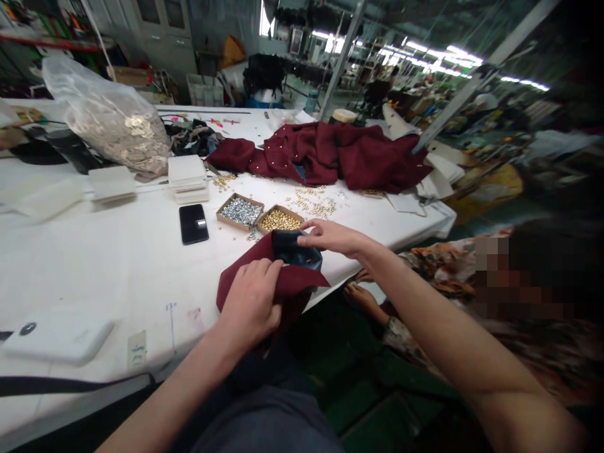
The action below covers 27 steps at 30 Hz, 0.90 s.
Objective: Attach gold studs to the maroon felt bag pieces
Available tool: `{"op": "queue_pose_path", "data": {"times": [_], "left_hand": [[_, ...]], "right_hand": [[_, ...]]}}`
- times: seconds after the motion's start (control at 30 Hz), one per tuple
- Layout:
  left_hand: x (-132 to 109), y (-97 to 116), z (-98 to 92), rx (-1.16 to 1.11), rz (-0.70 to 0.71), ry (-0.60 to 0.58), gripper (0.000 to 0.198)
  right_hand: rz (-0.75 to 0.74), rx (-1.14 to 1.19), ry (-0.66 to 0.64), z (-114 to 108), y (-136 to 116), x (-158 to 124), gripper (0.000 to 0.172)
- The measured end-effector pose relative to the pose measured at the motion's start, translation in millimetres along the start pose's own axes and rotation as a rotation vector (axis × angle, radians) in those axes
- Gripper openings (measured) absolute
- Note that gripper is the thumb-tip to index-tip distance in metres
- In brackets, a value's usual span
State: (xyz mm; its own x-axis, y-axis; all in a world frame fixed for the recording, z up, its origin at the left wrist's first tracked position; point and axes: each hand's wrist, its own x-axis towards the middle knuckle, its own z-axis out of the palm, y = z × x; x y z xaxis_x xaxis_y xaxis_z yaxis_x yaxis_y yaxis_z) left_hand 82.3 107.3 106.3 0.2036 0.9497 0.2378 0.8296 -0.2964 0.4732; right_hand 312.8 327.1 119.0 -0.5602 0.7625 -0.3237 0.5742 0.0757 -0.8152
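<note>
I see both my forearms bare right down to the left hand (252, 302) and right hand (330, 238). Near me, dark grey-blue clothing (274, 421) covers my lap.

Fabric piece (292, 283): at the table's (94, 264) near edge, left hand (252, 302) on it, right hand (330, 238) at its far end.
Trays (240, 212): just behind the fabric piece.
Phone (194, 223): left of the trays.
Cloth heap (325, 154): behind the trays.
Bag (113, 126): far left, rear.
</note>
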Motion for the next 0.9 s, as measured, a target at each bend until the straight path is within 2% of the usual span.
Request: {"op": "queue_pose_path", "data": {"times": [0.1,0.17,0.3,0.4,0.53,0.67,0.73,0.8,0.87,0.9], "left_hand": [[-2,-2,2.7,-0.093,-0.082,0.085,0.063],[-3,-3,1.9,-0.203,-0.111,0.186,0.062],[-2,1,-8.8,-0.48,-0.2,0.424,0.046],[-3,7,-15.6,-0.546,-0.272,0.532,0.031],[-7,11,-12.9,-0.513,-0.33,0.591,0.036],[-7,12,-9.8,-0.478,-0.414,0.689,0.049],[-7,13,-10.8,-0.485,-0.487,0.712,0.053],[-8,12,-10.4,-0.49,-0.566,0.685,0.055],[-12,9,-4.6,-0.444,-0.593,0.649,0.057],[-14,5,1.2,-0.399,-0.563,0.642,0.06]], "right_hand": [[-0.061,0.246,0.151,-6,-7,-12,0.048],[-0.126,0.327,0.187,-2,-16,-20,0.042],[-0.204,0.299,0.289,11,-42,-37,0.035],[-0.25,0.342,0.338,12,-63,-49,0.031],[-0.298,0.538,0.212,17,-79,-57,0.033],[-0.181,0.609,0.044,43,-67,-54,0.029],[-0.091,0.551,-0.008,54,-56,-52,0.019],[-0.041,0.36,-0.065,56,-48,-51,0.012],[-0.078,-0.005,-0.121,53,-45,-54,0.02],[-0.123,-0.229,-0.153,52,-46,-54,0.025]]}}
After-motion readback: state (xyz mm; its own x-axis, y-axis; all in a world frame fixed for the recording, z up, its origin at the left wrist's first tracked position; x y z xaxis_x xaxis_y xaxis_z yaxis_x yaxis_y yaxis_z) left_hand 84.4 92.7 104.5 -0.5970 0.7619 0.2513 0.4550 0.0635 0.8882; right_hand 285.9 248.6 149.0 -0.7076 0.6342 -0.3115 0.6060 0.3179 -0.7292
